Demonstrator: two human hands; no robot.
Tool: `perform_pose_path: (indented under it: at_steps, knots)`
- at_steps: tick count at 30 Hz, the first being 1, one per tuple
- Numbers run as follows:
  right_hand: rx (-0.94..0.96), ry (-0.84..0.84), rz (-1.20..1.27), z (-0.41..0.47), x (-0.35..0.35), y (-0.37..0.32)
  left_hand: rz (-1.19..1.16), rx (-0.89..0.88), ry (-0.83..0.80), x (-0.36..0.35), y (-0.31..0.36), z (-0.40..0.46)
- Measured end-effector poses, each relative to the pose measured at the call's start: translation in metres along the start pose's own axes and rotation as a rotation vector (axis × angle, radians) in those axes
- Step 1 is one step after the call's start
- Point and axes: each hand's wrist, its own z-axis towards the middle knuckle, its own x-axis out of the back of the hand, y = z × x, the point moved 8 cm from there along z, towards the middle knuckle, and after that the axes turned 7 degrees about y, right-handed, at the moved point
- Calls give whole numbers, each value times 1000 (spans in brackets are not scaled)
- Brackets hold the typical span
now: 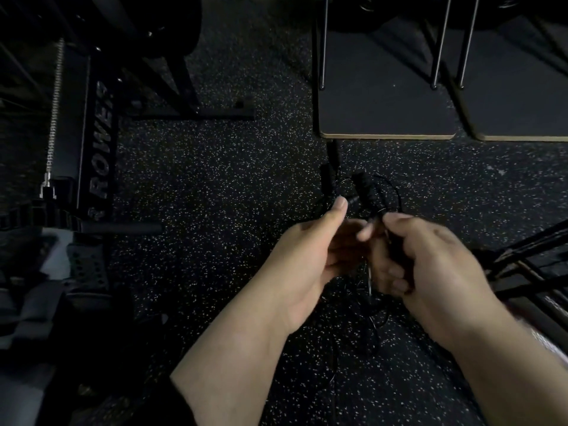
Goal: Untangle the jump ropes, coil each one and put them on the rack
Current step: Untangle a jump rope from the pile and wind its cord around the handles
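A: Over the speckled floor (pixel 215 179), the left hand (pixel 310 259) grips a black handle (pixel 353 199); the right hand (pixel 430 256) pinches another handle (pixel 365 192).
B: And the jump ropes (pixel 373 321)?
A: Tangled, hanging beneath both hands.

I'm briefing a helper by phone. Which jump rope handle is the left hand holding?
Find the tan-edged board on the speckled floor; the handles lie just below it. The left hand grips the handle poking past its thumb, unlike the ribbed one beside it.

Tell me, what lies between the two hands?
In the head view, black jump rope handles and thin tangled cord lie between the left hand and right hand.
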Motion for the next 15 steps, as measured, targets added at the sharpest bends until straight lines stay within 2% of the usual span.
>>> perform_pose_path:
  at_steps: [3,5,9,15]
  knots:
    - [19,-42,-192,-8,-15,2,-123,38,61,2,1,3]
    - [3,-31,-248,-10,-20,4,-133,-16,121,8,9,3]
    - [-2,10,-353,-10,-14,7,-131,-97,141,16,22,1]
    - [61,-203,-504,-13,-30,10,-237,-11,79,11,21,-5]
